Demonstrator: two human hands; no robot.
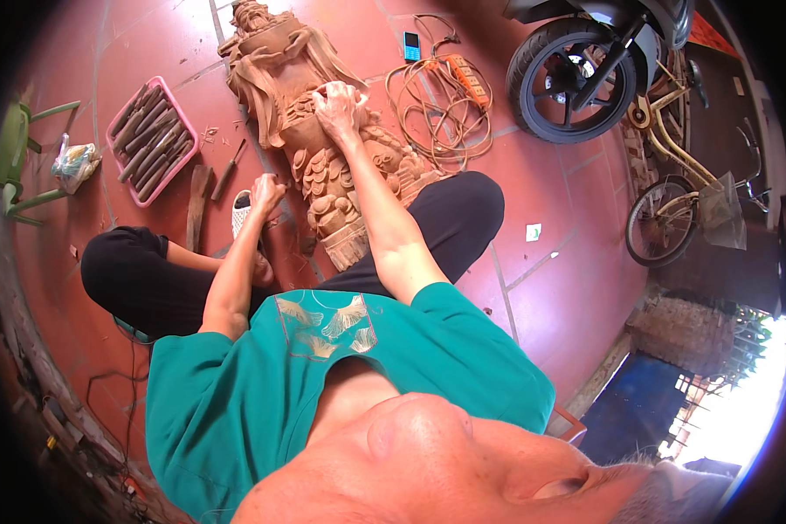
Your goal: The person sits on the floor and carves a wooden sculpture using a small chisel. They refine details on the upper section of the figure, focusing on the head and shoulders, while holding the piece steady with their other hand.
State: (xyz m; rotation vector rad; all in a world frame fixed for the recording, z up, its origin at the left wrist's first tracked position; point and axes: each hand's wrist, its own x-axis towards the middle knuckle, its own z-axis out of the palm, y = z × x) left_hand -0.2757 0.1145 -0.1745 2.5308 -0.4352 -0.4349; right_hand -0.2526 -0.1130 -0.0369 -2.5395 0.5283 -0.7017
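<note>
A brown carved wooden statue [323,188] lies slantwise on the floor in front of my legs, covered in deep relief. My right hand [339,112] is on its middle, fingers bent and pressed against the carving. To the left of the statue, my left hand [267,192] is closed in a fist; whatever it may hold is too small to make out. A white patterned slipper [240,216] shows beside that fist. Just left of it lie a thin dark-handled tool [227,172] and a long wooden piece [198,208].
A pink basket [191,148] of several wood-handled tools stands at the left, near a green chair [13,157] and a plastic bag [76,163]. Beyond the statue lie a phone [411,47] and an orange power strip [468,81] with coiled cord. A motorbike wheel [572,80] and a bicycle [664,218] stand right.
</note>
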